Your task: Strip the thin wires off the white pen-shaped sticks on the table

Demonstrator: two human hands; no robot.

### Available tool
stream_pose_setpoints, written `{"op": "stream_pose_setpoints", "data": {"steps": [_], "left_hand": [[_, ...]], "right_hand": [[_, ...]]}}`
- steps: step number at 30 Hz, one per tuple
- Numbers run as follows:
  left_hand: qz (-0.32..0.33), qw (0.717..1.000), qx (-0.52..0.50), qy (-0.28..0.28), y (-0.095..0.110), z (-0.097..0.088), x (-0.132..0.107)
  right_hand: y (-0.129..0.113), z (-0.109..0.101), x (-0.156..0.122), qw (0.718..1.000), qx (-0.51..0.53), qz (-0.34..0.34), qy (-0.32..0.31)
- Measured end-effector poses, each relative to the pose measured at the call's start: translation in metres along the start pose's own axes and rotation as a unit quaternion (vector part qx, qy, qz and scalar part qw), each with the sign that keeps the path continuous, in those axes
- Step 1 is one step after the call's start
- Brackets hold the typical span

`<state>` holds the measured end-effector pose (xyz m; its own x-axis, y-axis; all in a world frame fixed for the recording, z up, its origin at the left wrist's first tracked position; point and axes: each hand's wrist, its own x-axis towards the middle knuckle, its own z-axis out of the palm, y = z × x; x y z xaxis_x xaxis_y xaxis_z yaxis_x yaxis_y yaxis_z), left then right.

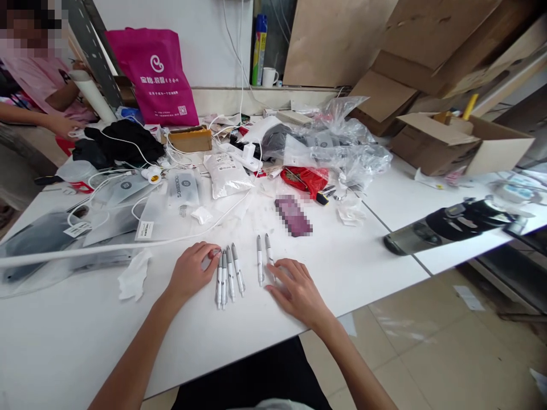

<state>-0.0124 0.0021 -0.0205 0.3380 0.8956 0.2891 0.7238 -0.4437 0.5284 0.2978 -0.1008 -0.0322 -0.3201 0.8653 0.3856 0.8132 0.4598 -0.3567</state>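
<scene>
Several white pens with grey tips lie side by side on the white table [350, 262]. A cluster of them [228, 273] lies just right of my left hand [192, 270], whose curled fingers touch the leftmost pen. Two more pens [260, 259] lie a little to the right, apart from the cluster. My right hand [294, 287] rests flat with fingers spread, its fingertips touching the nearer of these two pens. Neither hand lifts anything.
A blurred purple object [293, 215] lies beyond the pens. Plastic bags [342, 148], white cables, a pink tote bag [156, 74], cardboard boxes [457, 142] and a black device [448, 225] crowd the far side. Another person [38, 85] sits at the far left corner.
</scene>
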Motion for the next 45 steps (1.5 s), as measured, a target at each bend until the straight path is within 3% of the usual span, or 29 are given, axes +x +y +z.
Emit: {"op": "stream_pose_setpoints", "data": {"steps": [9,15,25,29,33,36,39,42,45], "left_hand": [[-0.003,1.0,0.012,-0.011,0.001,0.002,-0.001],[0.002,1.0,0.007,-0.01,0.001,0.0,0.0],[-0.003,0.999,0.039,-0.007,0.001,-0.002,-0.002],[-0.046,0.998,0.036,-0.013,0.004,-0.005,-0.002],[-0.113,0.992,-0.047,-0.024,0.008,-0.014,0.0],[-0.151,0.967,-0.205,-0.012,0.008,-0.024,0.002],[-0.172,0.907,-0.383,0.03,0.006,-0.034,0.006],[-0.163,0.844,-0.504,0.084,0.003,-0.037,0.009],[-0.172,0.816,-0.537,0.123,0.0,-0.035,0.01]], "right_hand": [[0.003,-0.003,0.022,1.0,-0.005,0.0,-0.016],[0.007,0.005,0.044,0.992,-0.016,-0.09,-0.089],[0.011,0.0,0.034,0.986,0.064,-0.133,-0.077],[0.015,-0.008,0.038,0.986,0.07,-0.136,-0.066],[0.019,-0.019,0.065,0.989,0.091,-0.115,0.003],[0.017,-0.023,0.097,0.976,0.147,-0.126,0.096],[0.01,-0.022,0.129,0.953,0.226,-0.111,0.172],[0.0,-0.016,0.154,0.921,0.34,-0.087,0.172],[-0.007,-0.003,0.163,0.893,0.428,-0.094,0.101]]}}
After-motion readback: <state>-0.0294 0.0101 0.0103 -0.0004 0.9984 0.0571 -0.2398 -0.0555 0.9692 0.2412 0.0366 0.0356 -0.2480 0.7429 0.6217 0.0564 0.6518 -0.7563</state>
